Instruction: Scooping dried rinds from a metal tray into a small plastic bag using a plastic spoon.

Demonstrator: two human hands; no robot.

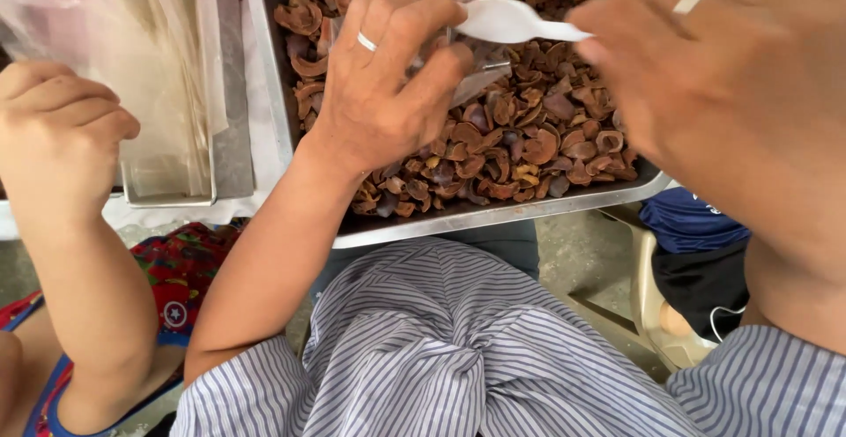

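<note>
Showing one large metal tray point(493, 212) heaped with brown dried shell-like pieces point(529, 129), too many to count, the layer reaching nearly from wall to wall, so that by appearance most of the filling is left to do; one smaller metal tray point(167, 197) stands just beside it at the left, holding a stack of clear plastic bags point(132, 76), number not countable; two hands of the wearer work over the large tray, plus one hand of another person point(53, 133) at the far left, fist closed, resting at the small tray; the left hand point(388, 93), one ring on it, has its fingers curled and pinched on a single clear small bag point(471, 80) held just above the pieces; the right hand point(714, 76), also ringed, has fingers drawn together on one white plastic spoon point(511, 21), its bowl at the bag's mouth; contents of the bag cannot be told.
</note>
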